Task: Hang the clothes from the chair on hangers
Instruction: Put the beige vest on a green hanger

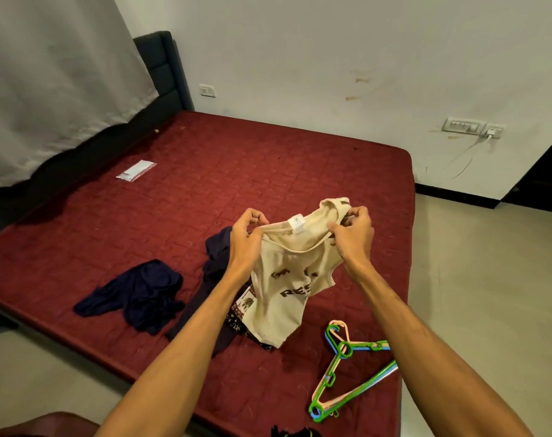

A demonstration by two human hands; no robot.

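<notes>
Leftmost, a crumpled navy garment (136,294) lay limp on the quilted maroon bed (205,171), near a darker heap (215,263). Above that heap the left hand (248,234) pinched one side of a cream top (287,279) at the neckline. The right hand (352,234) pinched the other shoulder, so each grip was closed on cloth and the top hung between them over the bed. It looked light, soft and floppy, a knit with dark print, best held at the shoulders by the collar. Further right lay stacked hangers (347,370) of stiff green, blue and pink plastic.
</notes>
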